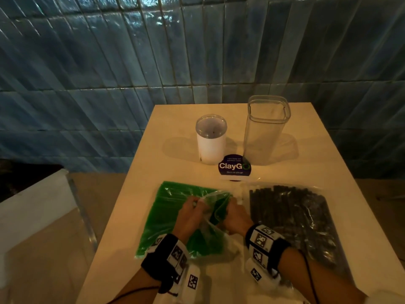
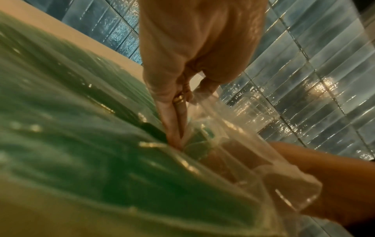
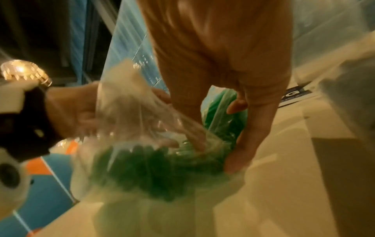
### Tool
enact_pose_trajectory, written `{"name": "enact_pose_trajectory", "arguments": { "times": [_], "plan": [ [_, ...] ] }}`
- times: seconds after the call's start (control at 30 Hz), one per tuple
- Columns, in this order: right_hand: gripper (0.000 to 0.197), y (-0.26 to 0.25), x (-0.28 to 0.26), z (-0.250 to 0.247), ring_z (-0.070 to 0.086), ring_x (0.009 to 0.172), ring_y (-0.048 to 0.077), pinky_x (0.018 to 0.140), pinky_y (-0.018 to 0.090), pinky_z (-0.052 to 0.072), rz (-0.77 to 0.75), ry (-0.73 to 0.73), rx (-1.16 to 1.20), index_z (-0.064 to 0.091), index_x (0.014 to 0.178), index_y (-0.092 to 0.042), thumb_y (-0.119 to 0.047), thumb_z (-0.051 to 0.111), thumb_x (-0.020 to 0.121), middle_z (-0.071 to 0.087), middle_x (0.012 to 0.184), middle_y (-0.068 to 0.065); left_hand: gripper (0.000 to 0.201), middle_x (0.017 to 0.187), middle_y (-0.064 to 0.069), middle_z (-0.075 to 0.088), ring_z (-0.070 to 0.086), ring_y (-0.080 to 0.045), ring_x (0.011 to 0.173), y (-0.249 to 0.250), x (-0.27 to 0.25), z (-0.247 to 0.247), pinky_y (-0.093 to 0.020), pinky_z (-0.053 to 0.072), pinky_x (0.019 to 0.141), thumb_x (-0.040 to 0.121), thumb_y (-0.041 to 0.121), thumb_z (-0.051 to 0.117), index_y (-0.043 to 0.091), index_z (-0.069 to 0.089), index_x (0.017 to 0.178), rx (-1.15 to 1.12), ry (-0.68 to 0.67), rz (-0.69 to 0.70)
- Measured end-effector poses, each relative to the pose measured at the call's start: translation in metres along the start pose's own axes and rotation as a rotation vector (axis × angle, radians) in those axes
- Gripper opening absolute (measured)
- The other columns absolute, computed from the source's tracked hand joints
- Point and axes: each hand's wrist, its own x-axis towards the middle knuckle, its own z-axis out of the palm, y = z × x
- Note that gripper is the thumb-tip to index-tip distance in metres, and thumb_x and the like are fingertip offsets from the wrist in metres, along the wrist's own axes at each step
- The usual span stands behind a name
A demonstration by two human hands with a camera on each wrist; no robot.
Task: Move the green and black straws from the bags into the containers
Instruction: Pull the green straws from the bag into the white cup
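Note:
A clear bag of green straws [image 1: 166, 218] lies on the near left of the table, and a clear bag of black straws [image 1: 291, 218] lies on the near right. My left hand [image 1: 195, 204] pinches the loose plastic at the green bag's mouth [image 2: 202, 126]. My right hand [image 1: 232, 206] grips the other side of that mouth, with its fingers [image 3: 194, 141] down among the green straws [image 3: 154, 168] and its thumb outside. At the back stand a white round container [image 1: 211, 141] with a clear lid and a tall clear square container [image 1: 265, 130] with no lid.
A round dark "ClayGo" sticker [image 1: 234, 167] lies between the containers and the bags. The white table [image 1: 186, 167] ends against a blue tiled wall [image 1: 109, 62]. A white ledge with a clear panel [image 1: 43, 194] stands to the left of the table.

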Motion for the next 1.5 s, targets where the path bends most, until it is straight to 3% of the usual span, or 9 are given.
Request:
{"name": "enact_pose_trajectory", "arguments": {
  "times": [0.13,0.27,0.47,0.53,0.63,0.73,1.0,1.27,1.5],
  "plan": [
    [0.050,0.010,0.006,-0.003,0.060,0.097,0.021,0.082,0.035,0.056,0.000,0.041,-0.023,0.039,0.127,-0.014,-0.019,0.065,0.085,0.057,0.115,0.007,0.015,0.102,-0.004,0.062,0.064,-0.021,0.090,-0.009,0.008,-0.006,-0.043,0.055,0.082,0.098,0.032,0.044,0.019,0.051,0.101,-0.019,0.028,0.051],
    [0.028,0.027,0.012,-0.021,0.062,0.092,0.023,0.079,0.035,0.056,0.040,0.176,-0.135,0.049,0.111,-0.009,-0.013,0.060,0.086,0.061,0.107,0.011,0.017,0.095,-0.002,0.059,0.060,-0.014,0.082,-0.014,0.018,-0.008,-0.024,0.050,0.069,0.099,0.029,0.040,0.017,0.050,0.101,0.166,0.065,0.173],
    [0.041,0.026,0.010,-0.025,0.052,0.108,0.020,0.091,0.030,0.048,-0.236,0.302,-0.557,0.042,0.124,-0.015,-0.013,0.056,0.086,0.047,0.126,0.006,0.012,0.104,0.000,0.050,0.050,-0.005,0.083,-0.016,0.033,0.003,-0.012,0.038,0.064,0.100,0.026,0.037,0.019,0.047,0.099,0.372,0.045,0.275],
    [0.040,0.020,0.009,-0.025,0.045,0.116,0.017,0.098,0.027,0.043,-0.390,0.249,-0.585,0.045,0.127,-0.017,-0.015,0.056,0.088,0.043,0.132,0.002,0.013,0.109,0.001,0.044,0.047,-0.004,0.087,-0.016,0.038,0.002,-0.011,0.035,0.067,0.100,0.027,0.037,0.020,0.048,0.101,0.421,0.044,0.294],
    [0.030,0.006,0.010,-0.016,0.050,0.114,0.014,0.099,0.023,0.041,-0.558,-0.005,-0.504,0.055,0.121,-0.016,-0.012,0.050,0.092,0.051,0.129,0.001,0.014,0.112,0.000,0.043,0.046,-0.004,0.090,-0.016,0.041,0.002,-0.011,0.034,0.068,0.100,0.027,0.037,0.019,0.048,0.103,0.430,0.017,0.305],
    [0.024,-0.003,0.020,-0.008,0.058,0.103,0.016,0.093,0.027,0.048,-0.548,-0.094,-0.495,0.060,0.114,-0.015,-0.014,0.052,0.092,0.059,0.120,0.003,0.012,0.109,0.001,0.045,0.046,-0.001,0.084,-0.017,0.039,0.004,-0.009,0.033,0.063,0.100,0.025,0.037,0.019,0.048,0.100,0.410,0.000,0.333],
    [0.016,-0.020,0.033,-0.007,0.062,0.093,0.022,0.085,0.034,0.054,-0.482,-0.150,-0.602,0.063,0.100,-0.007,-0.009,0.062,0.085,0.063,0.104,0.009,0.014,0.101,0.004,0.049,0.047,0.000,0.086,-0.024,0.037,0.000,-0.012,0.037,0.069,0.100,0.025,0.038,0.019,0.050,0.096,0.365,0.006,0.354],
    [0.025,-0.025,0.030,-0.001,0.061,0.095,0.023,0.081,0.028,0.050,-0.443,-0.119,-0.668,0.057,0.112,-0.009,-0.019,0.058,0.090,0.061,0.111,0.009,0.012,0.100,0.003,0.051,0.050,-0.003,0.085,-0.026,0.035,-0.004,-0.012,0.038,0.067,0.098,0.025,0.043,0.018,0.052,0.095,0.371,0.051,0.349],
    [0.022,-0.023,0.022,-0.012,0.060,0.085,0.025,0.079,0.032,0.048,-0.428,-0.080,-0.840,0.057,0.103,-0.012,-0.025,0.050,0.087,0.064,0.096,0.009,0.021,0.107,0.007,0.051,0.051,0.000,0.086,-0.030,0.036,-0.015,-0.011,0.036,0.070,0.098,0.026,0.043,0.021,0.046,0.118,0.378,0.086,0.333]
  ]
}}
